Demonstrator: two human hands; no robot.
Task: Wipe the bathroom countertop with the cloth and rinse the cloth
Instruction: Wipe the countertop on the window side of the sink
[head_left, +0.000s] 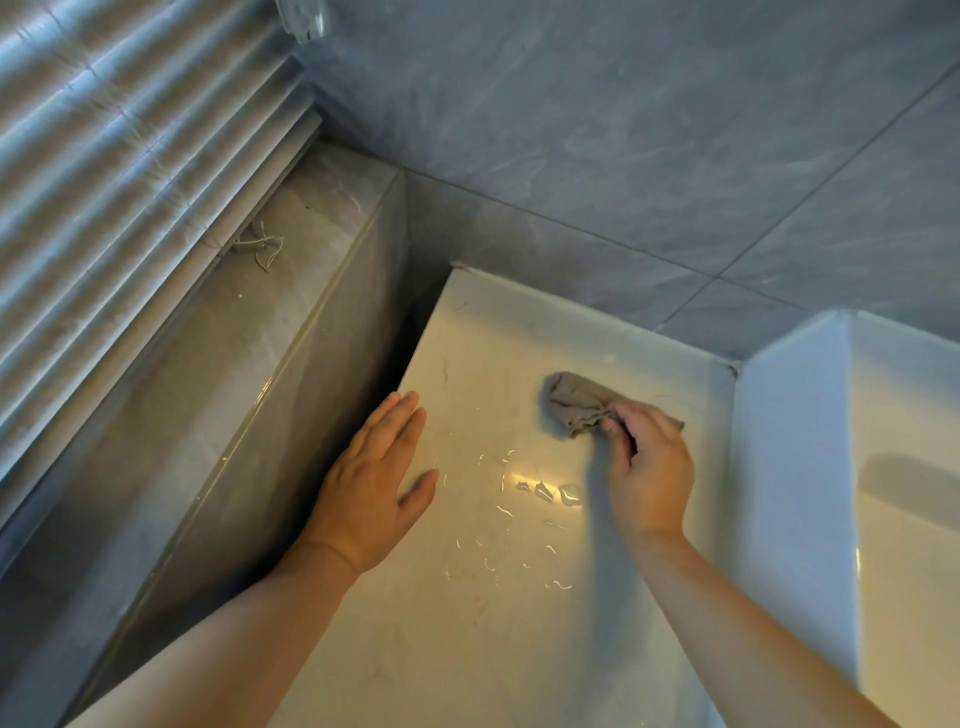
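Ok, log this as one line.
phase: wipe | right hand: grips cloth on countertop | left hand: flat on countertop edge | droplets: between hands

From the head camera I looked down on a pale countertop (493, 649) set in a corner of grey wall tiles (623, 130). The right hand (649, 467) gripped a bunched grey-brown cloth (576, 402) against the counter near the back. The left hand (374, 483) lay flat, fingers straight, at the counter's left edge. Water droplets (540, 491) glistened between the hands. A white basin (805, 441) stood at right, window blinds (130, 182) at left.
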